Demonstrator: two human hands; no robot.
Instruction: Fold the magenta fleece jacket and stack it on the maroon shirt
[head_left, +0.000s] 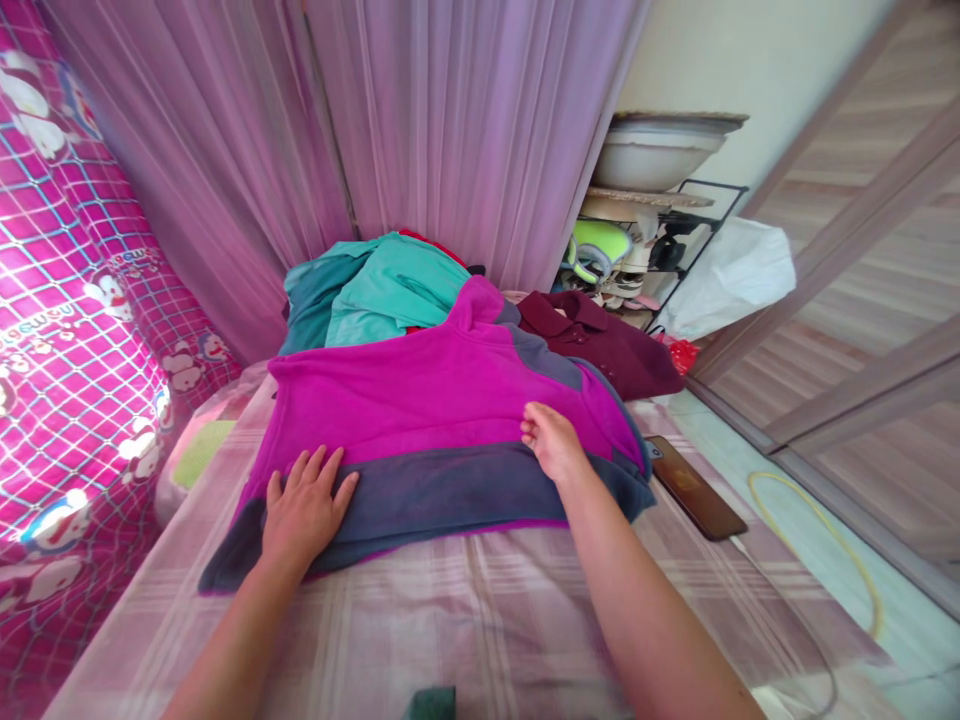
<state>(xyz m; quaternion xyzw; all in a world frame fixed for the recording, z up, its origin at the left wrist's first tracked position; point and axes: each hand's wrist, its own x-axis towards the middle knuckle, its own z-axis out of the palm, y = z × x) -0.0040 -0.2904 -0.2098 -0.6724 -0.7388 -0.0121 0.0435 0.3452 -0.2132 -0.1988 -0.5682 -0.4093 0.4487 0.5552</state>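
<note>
- While the magenta-and-gray garment [405, 400] lies laid out across the plaid-covered surface [487, 620], the left hand [304, 515] rests flat on it, its grip spread apart.
- The right hand [553, 443] is curled over the garment's color seam; whether its grip pinches it, I cannot tell.
- Teal clothes [397, 285] and a maroon shirt [592, 345] lie beyond; a phone [697, 490] sits at right.

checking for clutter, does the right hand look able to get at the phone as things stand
Probably yes: the phone lies uncovered to the right of the right hand, with the flat-lying garment between them but nothing tall, and the white cable leaves its near end.
</note>
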